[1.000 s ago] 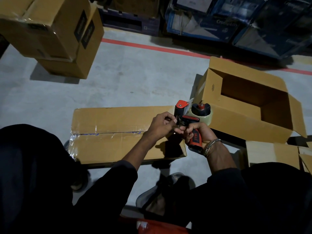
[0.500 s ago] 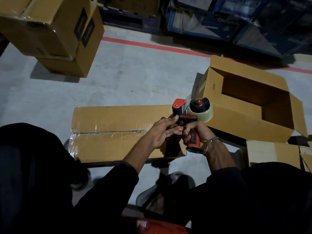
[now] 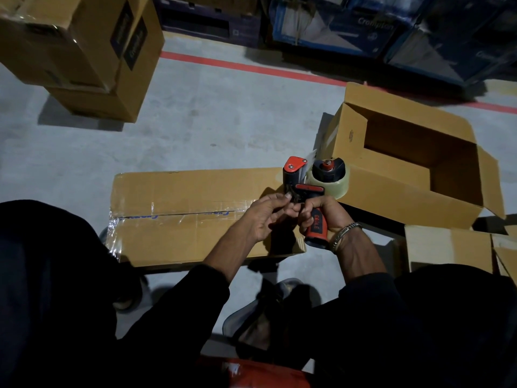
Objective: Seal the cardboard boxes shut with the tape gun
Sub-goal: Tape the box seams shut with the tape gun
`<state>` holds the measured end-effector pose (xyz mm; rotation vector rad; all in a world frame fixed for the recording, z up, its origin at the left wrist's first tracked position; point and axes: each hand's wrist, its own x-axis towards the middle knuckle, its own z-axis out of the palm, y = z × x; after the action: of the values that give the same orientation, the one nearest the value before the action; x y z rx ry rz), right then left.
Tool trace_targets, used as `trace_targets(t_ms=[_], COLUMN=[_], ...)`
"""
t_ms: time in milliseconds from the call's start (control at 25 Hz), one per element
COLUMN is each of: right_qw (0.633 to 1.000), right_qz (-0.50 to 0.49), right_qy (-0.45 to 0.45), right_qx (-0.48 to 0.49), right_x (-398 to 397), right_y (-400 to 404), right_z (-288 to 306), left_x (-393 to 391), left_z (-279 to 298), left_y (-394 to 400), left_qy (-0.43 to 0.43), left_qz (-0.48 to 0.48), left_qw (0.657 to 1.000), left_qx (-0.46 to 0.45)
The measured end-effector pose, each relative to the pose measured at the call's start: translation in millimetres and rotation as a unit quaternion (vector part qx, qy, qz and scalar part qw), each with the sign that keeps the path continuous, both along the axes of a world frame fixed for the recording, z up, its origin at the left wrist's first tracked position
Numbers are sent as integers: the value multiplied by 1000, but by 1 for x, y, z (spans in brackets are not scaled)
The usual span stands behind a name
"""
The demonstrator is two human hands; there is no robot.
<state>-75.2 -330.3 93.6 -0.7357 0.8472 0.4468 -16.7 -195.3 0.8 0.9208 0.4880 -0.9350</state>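
A red and black tape gun (image 3: 305,189) with a clear tape roll (image 3: 334,182) is held upright above the right end of a flat, closed cardboard box (image 3: 181,214). Clear tape runs along that box's centre seam and over its left end. My right hand (image 3: 321,217) grips the gun's red handle. My left hand (image 3: 265,217) reaches in from the left, its fingertips pinching at the gun's front under the red cap. An open cardboard box (image 3: 414,163) stands to the right, flaps up, nothing visible inside.
Two stacked brown cartons (image 3: 81,51) stand at the back left. A red floor line (image 3: 251,67) runs in front of dark blue cartons (image 3: 363,26) at the back. Another cardboard box (image 3: 447,247) sits at the right. My dark-clothed knees fill the foreground.
My left hand's fingers have loosened from a fist and shifted slightly at the gun's front. The tape gun has risen a little.
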Motion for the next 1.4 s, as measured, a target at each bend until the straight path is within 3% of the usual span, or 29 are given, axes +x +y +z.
trace_targets(t_ms=[160,320,440,640,800,1040,1280,1400], right_qw=[1000,999,997,994,995,999,999,998], right_qz=[13,29,12,-14,-18,-33,31,41], right_qy=[11,16,-10,-30,-37,-7,-4,2], right_qx=[-7,5,69,107,91,37,-34,-48], right_x=[1,4,4,2,0,5,6,8], right_y=[-4,-8,-7,-8,-6,1,10,13], right_z=[-5,-11,-13,-19,-20,-12,-8,-8], left_x=[9,15,16,13,8,3,6,9], left_z=[0,7,7,7,9,11,18,21], left_y=[0,7,14,17,7,6,12,12], left_qy=[-20,46,70,54,-17,-28,76,77], left_qz=[3,-1,-4,-16,-56,-48,-39,-13], left_qw=[998,999,995,997,998,998,996,997], left_qx=[59,-10,-71,-60,31,8,-6,10])
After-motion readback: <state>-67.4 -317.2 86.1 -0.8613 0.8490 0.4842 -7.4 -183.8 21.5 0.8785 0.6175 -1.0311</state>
